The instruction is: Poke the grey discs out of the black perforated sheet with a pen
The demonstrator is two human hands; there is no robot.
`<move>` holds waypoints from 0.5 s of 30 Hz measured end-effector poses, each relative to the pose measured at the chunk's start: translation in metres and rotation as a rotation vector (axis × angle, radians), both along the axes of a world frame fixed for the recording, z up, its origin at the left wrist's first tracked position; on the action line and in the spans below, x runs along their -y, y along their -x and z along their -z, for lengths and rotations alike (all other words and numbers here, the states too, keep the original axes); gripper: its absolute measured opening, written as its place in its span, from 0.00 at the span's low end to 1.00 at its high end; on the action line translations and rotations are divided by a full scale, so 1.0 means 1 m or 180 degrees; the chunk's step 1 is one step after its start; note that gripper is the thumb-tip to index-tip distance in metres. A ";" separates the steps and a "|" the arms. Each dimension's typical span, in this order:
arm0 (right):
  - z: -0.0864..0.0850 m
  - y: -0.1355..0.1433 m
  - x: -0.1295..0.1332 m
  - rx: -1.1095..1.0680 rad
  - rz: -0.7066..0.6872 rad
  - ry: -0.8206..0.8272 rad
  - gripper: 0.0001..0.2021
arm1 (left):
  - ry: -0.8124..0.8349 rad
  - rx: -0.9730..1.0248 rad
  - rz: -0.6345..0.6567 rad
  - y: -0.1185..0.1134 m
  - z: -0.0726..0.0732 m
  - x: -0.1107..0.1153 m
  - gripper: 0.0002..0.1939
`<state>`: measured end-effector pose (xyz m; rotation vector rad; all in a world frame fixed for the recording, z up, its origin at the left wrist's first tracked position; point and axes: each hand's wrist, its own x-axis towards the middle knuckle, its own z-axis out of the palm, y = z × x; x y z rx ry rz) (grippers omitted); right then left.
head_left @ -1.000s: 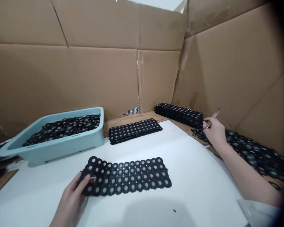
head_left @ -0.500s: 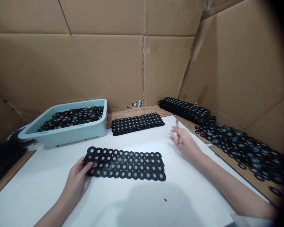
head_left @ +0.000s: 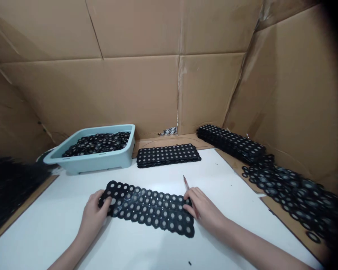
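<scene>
Several creased cardboard walls (head_left: pixel 138 90) enclose a smooth white table (head_left: pixel 112 247); toward six o'clock, a bumpy black sheet (head_left: pixel 149 206) of joined, pale-centred discs (head_left: pixel 156 222) is clamped at its nine-o'clock end by the left hand (head_left: pixel 92 212), at three o'clock by the right hand (head_left: pixel 202 207), which also holds a thin pointed stick (head_left: pixel 186 183); blue plastic tub (head_left: pixel 101 162) at nine o'clock; black heap (head_left: pixel 293 191) at four, its end lost in dark blur.

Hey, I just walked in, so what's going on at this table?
A person holds a dotted black sheet above or on the white table: left hand pinching one end, right hand at the other, also gripping a thin pointed tool. Similar sheets lie stacked behind. A blue basin of dark pieces stands left; loose rings lie right.
</scene>
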<state>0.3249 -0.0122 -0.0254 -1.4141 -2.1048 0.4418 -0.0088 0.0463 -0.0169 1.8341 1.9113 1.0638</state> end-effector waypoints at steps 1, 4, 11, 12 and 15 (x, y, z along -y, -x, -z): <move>-0.001 0.000 0.000 -0.0019 0.0009 0.0032 0.02 | -0.0064 -0.0210 0.0023 0.002 0.000 0.000 0.09; -0.002 0.002 0.003 -0.0074 -0.0063 0.0049 0.02 | -0.0142 -0.0532 0.0170 0.006 -0.001 0.001 0.09; 0.006 0.006 0.003 -0.0150 -0.0248 0.0035 0.08 | 0.0313 -0.0737 0.0476 0.011 -0.001 0.007 0.14; 0.008 0.006 0.002 -0.0174 -0.0228 -0.0013 0.08 | 0.0345 -0.0765 0.0505 0.012 -0.001 0.008 0.16; 0.010 0.006 -0.002 -0.0211 -0.0190 -0.0177 0.07 | 0.0015 -0.0569 0.0492 0.019 -0.018 0.011 0.19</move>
